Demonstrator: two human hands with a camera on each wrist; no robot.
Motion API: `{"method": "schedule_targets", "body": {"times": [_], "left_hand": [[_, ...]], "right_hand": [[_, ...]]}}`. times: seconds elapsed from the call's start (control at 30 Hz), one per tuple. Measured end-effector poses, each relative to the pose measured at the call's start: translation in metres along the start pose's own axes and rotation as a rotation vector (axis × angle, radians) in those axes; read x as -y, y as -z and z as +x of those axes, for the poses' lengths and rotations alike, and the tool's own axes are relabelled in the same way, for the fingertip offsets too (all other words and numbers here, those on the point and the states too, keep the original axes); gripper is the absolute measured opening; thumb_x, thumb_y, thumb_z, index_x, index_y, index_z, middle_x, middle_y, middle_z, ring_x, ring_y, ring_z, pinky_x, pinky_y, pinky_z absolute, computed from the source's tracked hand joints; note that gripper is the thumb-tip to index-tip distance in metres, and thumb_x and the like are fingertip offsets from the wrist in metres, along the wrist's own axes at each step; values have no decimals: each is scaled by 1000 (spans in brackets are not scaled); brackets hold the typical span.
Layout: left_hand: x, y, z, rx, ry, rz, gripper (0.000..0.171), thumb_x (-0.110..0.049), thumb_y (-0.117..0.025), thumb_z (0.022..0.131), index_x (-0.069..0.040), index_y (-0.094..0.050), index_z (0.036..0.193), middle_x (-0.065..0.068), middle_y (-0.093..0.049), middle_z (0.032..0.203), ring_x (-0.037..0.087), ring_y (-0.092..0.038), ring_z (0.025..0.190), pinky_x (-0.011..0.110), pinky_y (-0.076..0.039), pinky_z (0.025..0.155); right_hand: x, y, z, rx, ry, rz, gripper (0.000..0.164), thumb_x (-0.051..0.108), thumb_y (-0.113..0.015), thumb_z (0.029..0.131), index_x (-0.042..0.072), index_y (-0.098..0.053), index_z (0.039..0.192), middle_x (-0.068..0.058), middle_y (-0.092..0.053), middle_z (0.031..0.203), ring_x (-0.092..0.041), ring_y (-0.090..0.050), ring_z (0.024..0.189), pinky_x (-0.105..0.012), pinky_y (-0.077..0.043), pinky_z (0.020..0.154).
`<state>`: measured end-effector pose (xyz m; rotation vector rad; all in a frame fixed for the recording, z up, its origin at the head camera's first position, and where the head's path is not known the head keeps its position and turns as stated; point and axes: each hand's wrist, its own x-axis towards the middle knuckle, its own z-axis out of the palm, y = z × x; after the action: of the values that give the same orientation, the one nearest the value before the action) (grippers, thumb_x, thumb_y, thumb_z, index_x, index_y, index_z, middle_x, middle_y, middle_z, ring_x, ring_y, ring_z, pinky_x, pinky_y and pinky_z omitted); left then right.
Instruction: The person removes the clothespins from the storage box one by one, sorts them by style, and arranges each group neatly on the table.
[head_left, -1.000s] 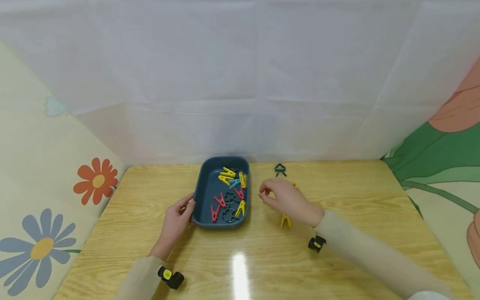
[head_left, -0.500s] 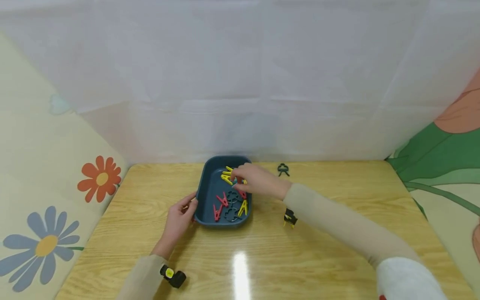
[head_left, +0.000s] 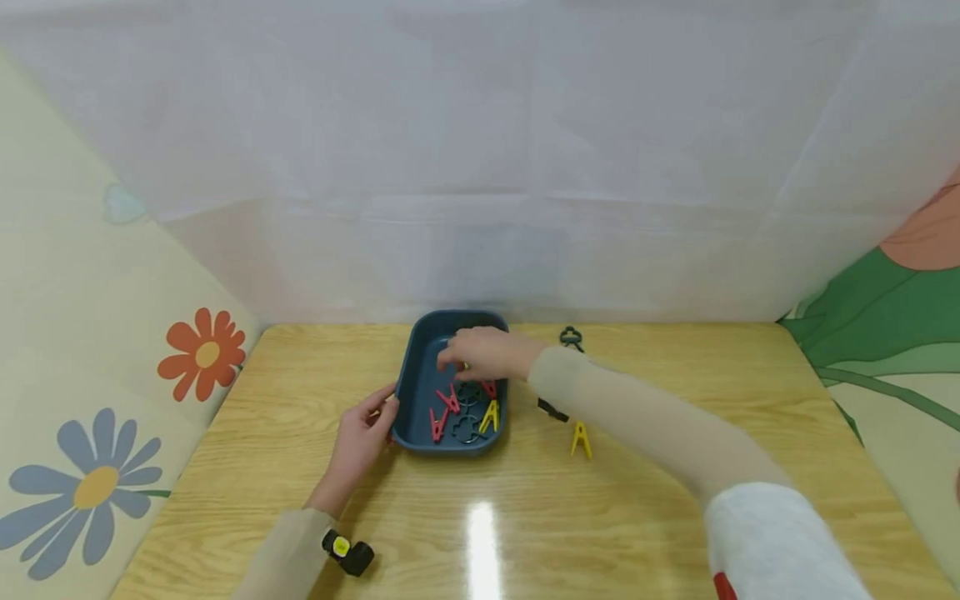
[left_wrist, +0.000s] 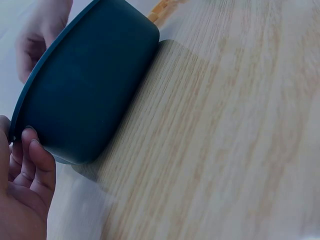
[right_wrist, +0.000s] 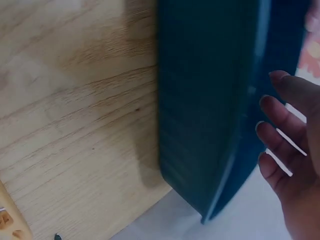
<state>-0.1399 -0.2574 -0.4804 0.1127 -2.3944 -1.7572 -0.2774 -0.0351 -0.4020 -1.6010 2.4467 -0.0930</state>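
A dark blue bin (head_left: 426, 372) sits on the wooden table (head_left: 420, 508), its back end near the white sheet (head_left: 480, 167). Inside lie small clips: two red clips (head_left: 438, 427) toward the left front, a yellow clip (head_left: 491, 417) by the right wall, and dark clips (head_left: 467, 419) between them. Another red one by the right wall is partly covered.

The left hand (head_left: 360, 437) grips the bin's left rim, thumb over the edge and fingers bent against the outer wall. The right hand (head_left: 489, 353) is over the bin's back half, its fingers parted and loosely bent, with no clip showing in its grasp. A bit of yellow peeps out beneath it (whether the fingertips touch it, I cannot tell).

Outside the bin, on its right, a loose yellow clip (head_left: 581, 430) lies on the table before the right sleeve (head_left: 637, 408), and a loose dark clip (head_left: 571, 341) lies near the back edge.
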Motion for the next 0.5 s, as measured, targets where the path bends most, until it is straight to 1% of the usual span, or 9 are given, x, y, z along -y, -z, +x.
{"method": "schedule_targets", "body": {"times": [0.07,0.17,0.23,0.4,0.5], "left_hand": [[-1,0,0,7,-3,-2,35,-8,-61,105,7,-64,136,0,-55,78,7,-53,53,23,-47,50],[-1,1,-1,20,0,1,36,-9,-60,106,8,-62,138,0,-55,79,8,-53,54,23,-48,50],[-1,2,-1,21,4,1,36,-10,-60,106,7,-62,138,1,-55,79,8,-53,54,24,-48,51],[-2,1,-2,15,5,5,34,-10,-60,107,4,-65,137,5,-56,80,8,-53,55,23,-48,51],[0,1,-2,12,-1,6,34,-10,-59,107,5,-64,137,6,-56,80,8,-53,55,23,-48,51]], "right_hand": [[1,-4,4,16,19,-51,32,29,-70,102,18,-69,132,-3,-69,126,-21,-64,114,-39,-49,105],[4,-9,10,19,24,-121,34,30,-72,100,19,-69,132,-1,-69,126,-20,-64,115,-38,-49,107],[7,-11,14,26,13,-155,34,31,-73,100,20,-69,132,-1,-68,125,-19,-63,115,-36,-52,100],[11,-18,23,81,-28,-188,34,30,-72,101,22,-68,134,1,-66,126,-16,-62,117,-32,-53,98],[12,-22,27,103,-28,-195,32,28,-72,101,22,-68,133,2,-67,126,-16,-62,117,-32,-53,98]]}}
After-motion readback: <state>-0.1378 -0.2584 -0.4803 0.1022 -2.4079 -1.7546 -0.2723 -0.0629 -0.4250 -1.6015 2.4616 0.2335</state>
